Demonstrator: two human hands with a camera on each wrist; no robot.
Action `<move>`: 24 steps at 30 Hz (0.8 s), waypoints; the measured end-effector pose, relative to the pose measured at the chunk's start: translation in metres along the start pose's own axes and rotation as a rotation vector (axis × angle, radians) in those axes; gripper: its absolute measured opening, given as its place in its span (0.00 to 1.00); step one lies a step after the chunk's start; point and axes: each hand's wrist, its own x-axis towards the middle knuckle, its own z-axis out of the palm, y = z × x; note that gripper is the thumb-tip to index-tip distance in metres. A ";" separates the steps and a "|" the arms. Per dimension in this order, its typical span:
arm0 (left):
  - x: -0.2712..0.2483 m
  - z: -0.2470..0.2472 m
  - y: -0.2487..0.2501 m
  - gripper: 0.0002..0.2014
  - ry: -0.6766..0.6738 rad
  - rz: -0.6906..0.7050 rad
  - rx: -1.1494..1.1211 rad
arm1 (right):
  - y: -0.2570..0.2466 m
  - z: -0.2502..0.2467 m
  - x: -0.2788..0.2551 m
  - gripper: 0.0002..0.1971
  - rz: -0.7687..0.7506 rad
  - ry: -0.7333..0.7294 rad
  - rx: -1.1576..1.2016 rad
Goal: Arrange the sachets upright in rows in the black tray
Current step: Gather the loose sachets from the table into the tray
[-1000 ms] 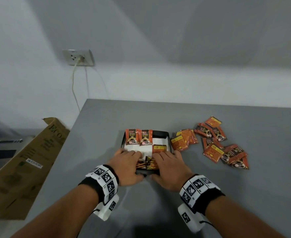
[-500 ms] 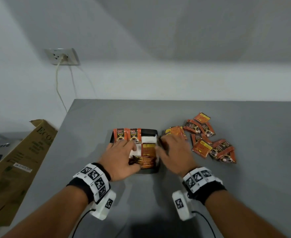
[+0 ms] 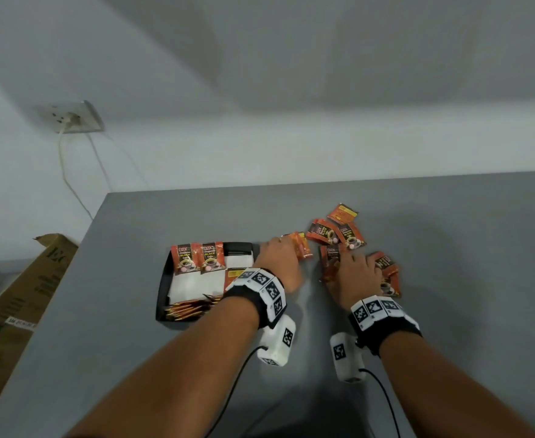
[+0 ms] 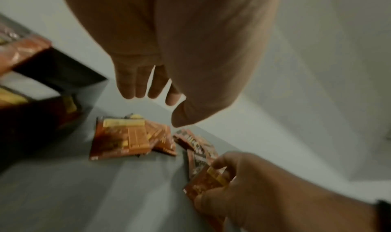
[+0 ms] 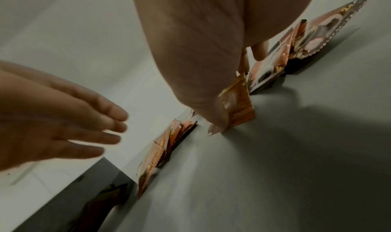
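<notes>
The black tray [image 3: 162,281] sits left of centre, lined with white paper. Two sachets [image 3: 198,257] stand upright at its back and a row of sachets [image 3: 187,309] fills its near end. My left hand [image 3: 279,249] hovers just right of the tray with straight fingers [image 4: 135,88] over a small pile of orange sachets [image 4: 125,137], holding nothing. My right hand [image 3: 346,263] is on the larger loose pile [image 3: 335,230] farther right. Its thumb and fingers pinch one orange sachet [image 5: 240,105], lifted on edge off the table.
The grey table [image 3: 465,279] stretches right and toward me. A cardboard box [image 3: 19,298] leans off the table's left edge. A wall socket with a cable [image 3: 73,120] is on the white wall. Wrist camera cables trail near my forearms.
Both hands left the tray and moved right to the loose sachets. The right hand has taken hold of one sachet; the left hand opened above the near pile.
</notes>
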 end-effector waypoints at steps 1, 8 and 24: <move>0.008 0.009 0.005 0.24 -0.008 -0.040 0.024 | 0.002 -0.001 0.001 0.25 -0.006 0.024 0.014; 0.039 0.047 0.008 0.18 0.034 -0.340 0.070 | 0.016 -0.001 0.001 0.16 -0.172 -0.020 0.390; 0.029 0.048 0.014 0.15 0.076 -0.146 -0.030 | 0.007 0.000 0.055 0.22 0.124 -0.031 0.590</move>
